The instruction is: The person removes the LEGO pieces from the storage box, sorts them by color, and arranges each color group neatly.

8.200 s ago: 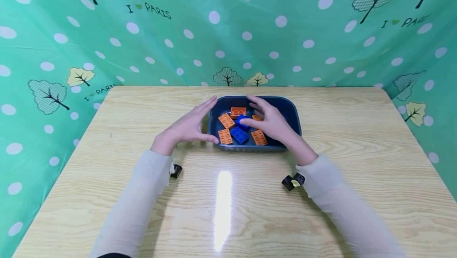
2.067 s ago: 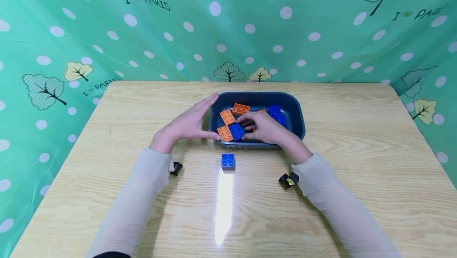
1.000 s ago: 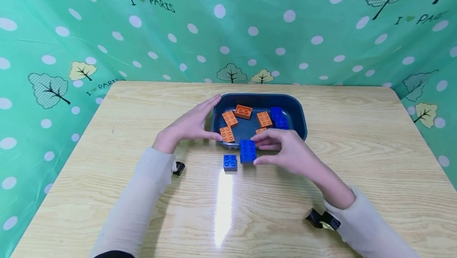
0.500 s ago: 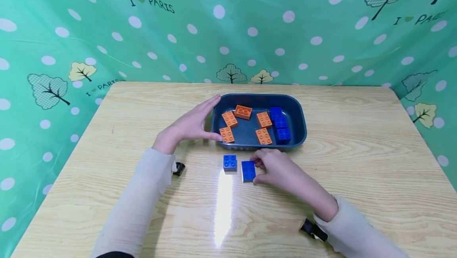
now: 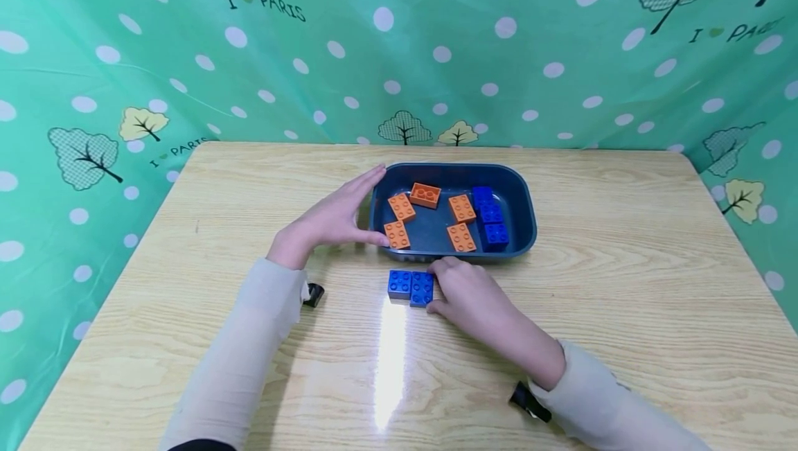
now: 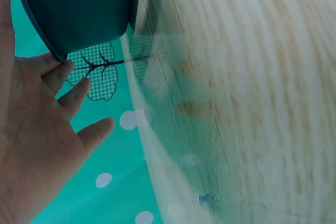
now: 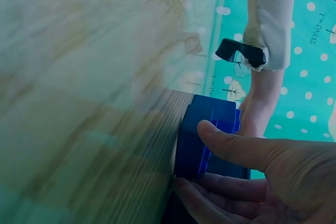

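In the head view my left hand [image 5: 330, 219] spreads over the left end of a dark blue tub [image 5: 520, 191]. Its thumb touches the front corner and its fingers the back corner; in the left wrist view those fingers lie fairly straight at the tub's rim [image 6: 39, 35]. My right hand [image 5: 476, 298] pinches a blue building brick [image 5: 421, 289] between thumb and fingers, low on the table. A smaller blue brick [image 5: 400, 284] with a square top stands right against its left side. In the right wrist view the thumb rests on the blue brick [image 7: 191, 135], with fingers below.
Several orange bricks [image 5: 461, 237] lie scattered inside the tub, one of them [image 5: 425, 195] on its side. Blue bricks [image 5: 490, 213] line its right part. The wooden table [image 5: 611, 229] reaches back to a green dotted curtain [image 5: 399, 56]. Small black cameras sit at both wrists.
My right hand has taken the larger blue brick out of the tub, set it down on the table and slid it left against the smaller one. The left hand stays at the tub.
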Tool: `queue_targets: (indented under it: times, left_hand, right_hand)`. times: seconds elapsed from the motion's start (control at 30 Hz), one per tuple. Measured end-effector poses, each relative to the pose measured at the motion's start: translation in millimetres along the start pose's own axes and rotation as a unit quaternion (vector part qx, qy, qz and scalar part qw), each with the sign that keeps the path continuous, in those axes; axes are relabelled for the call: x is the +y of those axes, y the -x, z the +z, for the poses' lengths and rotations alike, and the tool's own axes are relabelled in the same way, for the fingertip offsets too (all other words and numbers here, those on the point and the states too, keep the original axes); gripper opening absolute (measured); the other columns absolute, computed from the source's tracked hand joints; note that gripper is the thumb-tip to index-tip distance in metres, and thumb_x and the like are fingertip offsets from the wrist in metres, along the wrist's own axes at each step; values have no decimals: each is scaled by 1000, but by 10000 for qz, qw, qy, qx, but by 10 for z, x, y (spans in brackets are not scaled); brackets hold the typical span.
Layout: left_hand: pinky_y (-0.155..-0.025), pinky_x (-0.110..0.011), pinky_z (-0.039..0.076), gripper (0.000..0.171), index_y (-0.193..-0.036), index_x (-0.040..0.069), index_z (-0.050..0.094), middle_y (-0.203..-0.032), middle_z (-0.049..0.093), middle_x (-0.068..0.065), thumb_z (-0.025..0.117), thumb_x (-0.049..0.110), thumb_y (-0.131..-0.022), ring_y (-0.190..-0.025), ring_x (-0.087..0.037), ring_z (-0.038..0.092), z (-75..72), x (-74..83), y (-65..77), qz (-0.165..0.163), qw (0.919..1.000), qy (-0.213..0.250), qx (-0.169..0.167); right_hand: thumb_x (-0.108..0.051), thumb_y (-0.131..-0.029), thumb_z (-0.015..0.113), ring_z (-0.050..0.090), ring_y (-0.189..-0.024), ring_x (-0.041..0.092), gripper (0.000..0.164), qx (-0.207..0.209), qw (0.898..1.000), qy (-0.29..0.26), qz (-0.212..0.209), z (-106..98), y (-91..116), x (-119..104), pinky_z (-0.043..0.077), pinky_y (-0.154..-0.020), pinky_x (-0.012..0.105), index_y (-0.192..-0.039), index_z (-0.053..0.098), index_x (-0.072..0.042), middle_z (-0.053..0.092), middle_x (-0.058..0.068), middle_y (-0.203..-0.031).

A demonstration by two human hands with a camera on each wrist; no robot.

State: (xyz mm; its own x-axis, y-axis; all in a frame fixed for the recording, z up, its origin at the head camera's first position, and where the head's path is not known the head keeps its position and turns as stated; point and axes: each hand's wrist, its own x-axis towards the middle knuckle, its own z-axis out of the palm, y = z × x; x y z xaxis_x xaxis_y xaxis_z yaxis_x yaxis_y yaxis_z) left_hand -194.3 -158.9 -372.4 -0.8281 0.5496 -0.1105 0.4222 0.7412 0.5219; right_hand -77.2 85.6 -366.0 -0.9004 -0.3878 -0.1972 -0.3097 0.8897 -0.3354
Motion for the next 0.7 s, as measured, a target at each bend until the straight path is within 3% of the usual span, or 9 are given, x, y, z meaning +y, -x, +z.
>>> queue_targets:
  times: [0.37,0.7]
  left_hand:
    - [-127,-54,15,127,-162,22,3,-171,0,-2,81,61,-71,-157,-28,6,-10,8,4,8,10000,26,-31]
    - [-127,-54,15,127,-162,21,3,-171,1,-2,80,63,-71,-157,-30,7,-15,10,10,42,10000,14,-37]
  right_hand:
    - [-29,-81,84,65,-116,23,58,171,9996,-180,-129,-38,101,30,57,-100,41,-131,64,-7,68,8,-126]
    - [-31,-82,82,69,-106,21,46,493,9948,-792,-401,-279,206,130,61,-91,40,-123,70,-13,72,5,-119]
